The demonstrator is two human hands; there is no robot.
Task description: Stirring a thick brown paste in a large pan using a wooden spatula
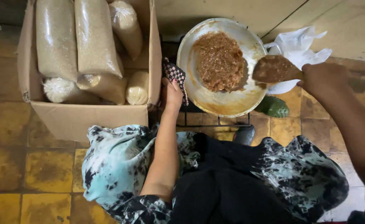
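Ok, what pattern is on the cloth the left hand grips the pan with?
The cloth under the left hand is black-and-white checked, seen in the head view.

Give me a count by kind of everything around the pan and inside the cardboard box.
Clear plastic bags of grain in the brown cardboard box: 7, first at
Round pale metal pan of brown mash: 1
Wooden spatula: 1
Checkered cloth: 1
White cloth: 1
Total: 12

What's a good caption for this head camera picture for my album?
Left hand grips a round pale metal pan of brown mash with a checkered cloth; right hand holds a wooden spatula.
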